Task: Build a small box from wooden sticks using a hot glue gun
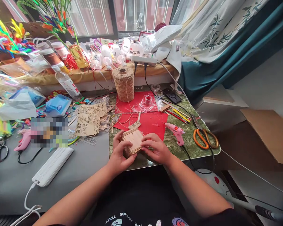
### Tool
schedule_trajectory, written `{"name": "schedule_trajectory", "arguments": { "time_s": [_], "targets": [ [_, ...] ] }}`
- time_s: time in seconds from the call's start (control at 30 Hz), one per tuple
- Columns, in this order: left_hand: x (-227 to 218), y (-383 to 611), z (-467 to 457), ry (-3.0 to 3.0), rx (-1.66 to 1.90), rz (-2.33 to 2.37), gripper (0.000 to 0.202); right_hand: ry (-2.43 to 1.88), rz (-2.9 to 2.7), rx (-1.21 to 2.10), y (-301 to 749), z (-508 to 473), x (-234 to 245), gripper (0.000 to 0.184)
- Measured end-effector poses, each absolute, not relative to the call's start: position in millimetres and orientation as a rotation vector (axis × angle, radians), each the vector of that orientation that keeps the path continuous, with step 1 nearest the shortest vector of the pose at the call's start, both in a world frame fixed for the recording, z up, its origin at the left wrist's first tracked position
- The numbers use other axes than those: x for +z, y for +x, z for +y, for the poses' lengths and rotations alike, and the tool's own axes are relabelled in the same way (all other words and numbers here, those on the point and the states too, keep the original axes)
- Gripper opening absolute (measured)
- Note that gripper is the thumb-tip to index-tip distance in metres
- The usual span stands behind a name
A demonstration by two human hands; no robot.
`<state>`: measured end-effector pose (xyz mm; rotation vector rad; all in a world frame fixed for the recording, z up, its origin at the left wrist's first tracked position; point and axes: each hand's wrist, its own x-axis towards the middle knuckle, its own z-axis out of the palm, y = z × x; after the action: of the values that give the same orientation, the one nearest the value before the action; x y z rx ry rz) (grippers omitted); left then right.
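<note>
Both of my hands grip a small box of wooden sticks wound with twine (133, 141) near the front edge of the green mat (193, 150). My left hand (119, 155) wraps its left side, fingers curled on it. My right hand (157, 149) holds its right side, fingers closed over the edge. Thin twine runs from the box back toward a large spool of jute twine (124, 84) standing at the rear of a red sheet (146, 117).
A pink glue gun (176, 132) and orange-handled scissors (204, 136) lie right of my hands. Coloured pencils (178, 115), a phone (171, 95), laser-cut wooden sheets (91, 119), a white power strip (53, 165), a second pink glue gun (23, 142) and a water bottle (66, 81) surround the work spot.
</note>
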<state>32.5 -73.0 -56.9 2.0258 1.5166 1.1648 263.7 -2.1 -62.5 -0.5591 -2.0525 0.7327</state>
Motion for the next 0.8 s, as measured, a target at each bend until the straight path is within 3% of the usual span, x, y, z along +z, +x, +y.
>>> {"name": "schedule_trajectory", "arguments": {
  "time_s": [0.17, 0.33, 0.43, 0.63, 0.8],
  "targets": [
    [-54.5, 16.1, -86.9, 2.008, 1.052, 1.557, 0.044, -0.479, -2.148, 0.687, 257.3, -5.5, -68.4, 0.024],
    [-59.5, -1.3, -93.4, 1.972, 1.131, 1.468, 0.094, -0.470, -2.204, 0.686, 250.2, -10.1, -69.3, 0.028],
    [-59.3, -3.3, -90.7, 1.922, 1.087, 1.445, 0.111, -0.481, -2.202, 0.683, 247.9, -11.7, -69.4, 0.029],
    [-52.5, 5.2, -81.4, 1.915, 0.993, 1.538, 0.099, -0.558, -2.148, 0.726, 252.1, -13.4, -69.8, 0.029],
    [-41.3, 4.5, -78.6, 2.003, 0.881, 1.550, 0.096, -0.654, -2.054, 1.038, 261.9, -6.3, -75.4, 0.061]
  ]
}}
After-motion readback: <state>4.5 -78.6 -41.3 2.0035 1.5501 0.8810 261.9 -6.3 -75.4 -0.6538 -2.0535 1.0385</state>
